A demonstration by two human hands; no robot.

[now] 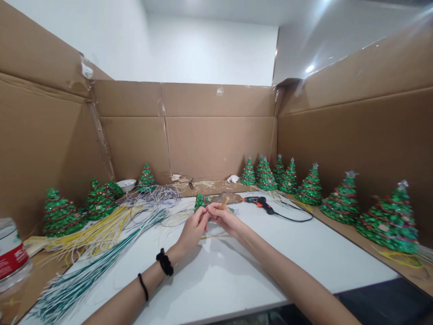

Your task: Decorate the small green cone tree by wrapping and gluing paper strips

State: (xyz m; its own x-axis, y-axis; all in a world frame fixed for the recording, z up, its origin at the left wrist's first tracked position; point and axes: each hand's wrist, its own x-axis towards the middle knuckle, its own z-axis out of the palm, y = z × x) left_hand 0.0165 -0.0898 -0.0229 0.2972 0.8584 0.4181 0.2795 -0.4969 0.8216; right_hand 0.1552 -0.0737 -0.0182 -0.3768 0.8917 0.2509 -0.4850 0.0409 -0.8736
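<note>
Over the white table, my left hand [197,220] and my right hand [223,215] meet, fingertips closed together. A short tan stick-like piece [224,203] slants up out of my right hand. Whatever my left fingers pinch is hidden or too small to make out. Just behind my left hand lies a small green tinsel Christmas tree [201,200], seemingly on its side and partly covered by the fingers. A black and orange glue gun [261,202] rests to the right of my hands, its nozzle toward a brownish patch [226,198].
Yellow strands [98,228], green strands [101,257] and a pale purple tangle [158,195] spread over the left side. Several decorated trees [340,201] line the right edge; others [62,214] stand left. A white bowl [126,185], plastic jar [11,253] and cardboard walls [219,140] surround the table.
</note>
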